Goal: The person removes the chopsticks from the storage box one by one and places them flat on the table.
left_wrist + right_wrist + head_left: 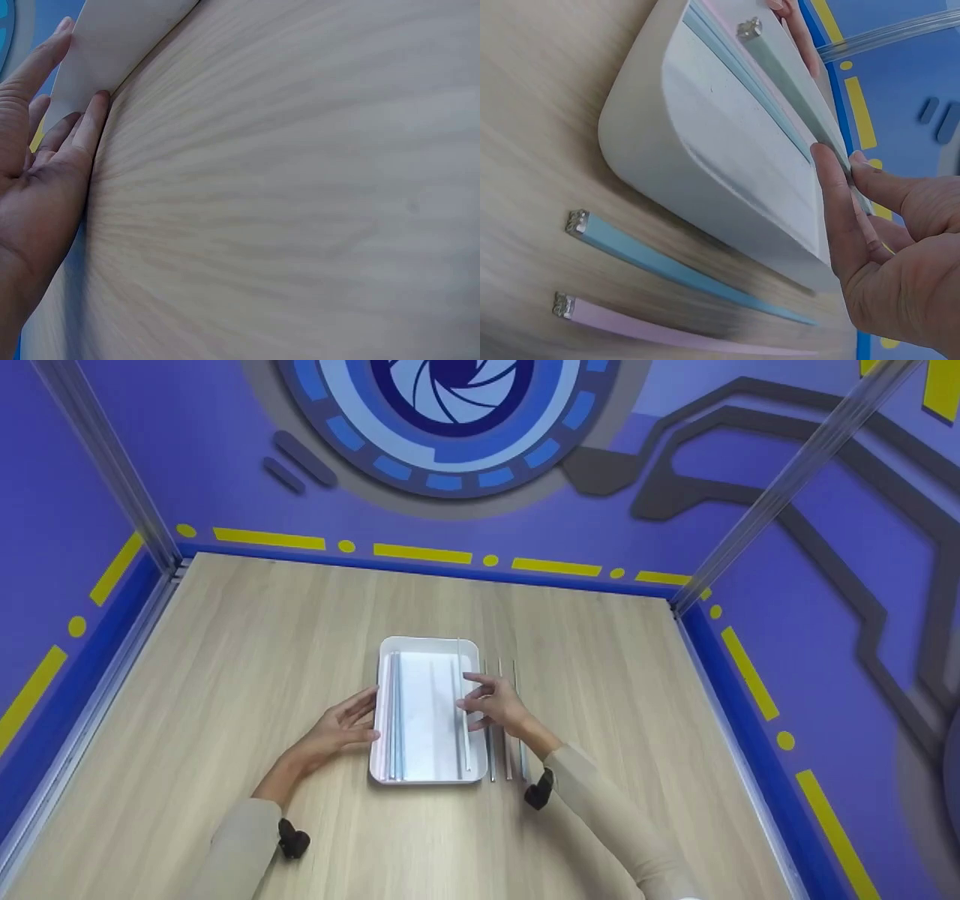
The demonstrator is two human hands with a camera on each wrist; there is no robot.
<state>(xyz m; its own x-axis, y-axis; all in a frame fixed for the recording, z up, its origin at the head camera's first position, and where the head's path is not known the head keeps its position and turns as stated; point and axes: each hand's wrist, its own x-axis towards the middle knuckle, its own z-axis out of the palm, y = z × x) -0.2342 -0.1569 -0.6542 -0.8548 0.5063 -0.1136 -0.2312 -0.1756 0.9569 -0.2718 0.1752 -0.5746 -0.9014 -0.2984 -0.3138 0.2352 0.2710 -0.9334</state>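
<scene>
A white rectangular tray lies on the table. My right hand pinches a long, thin pale green stick with a silvery end between thumb and fingers, above the tray's right side. Several pink and blue sticks lie lengthwise along the tray's left side. With its fingers extended, my left hand touches the tray's left outer wall; the left wrist view shows fingertips against the white wall.
Several more sticks lie side by side on the table just right of the tray, among them a blue stick and a pink stick, both silver-ended. Blue-purple panels enclose the wooden table at the back and sides.
</scene>
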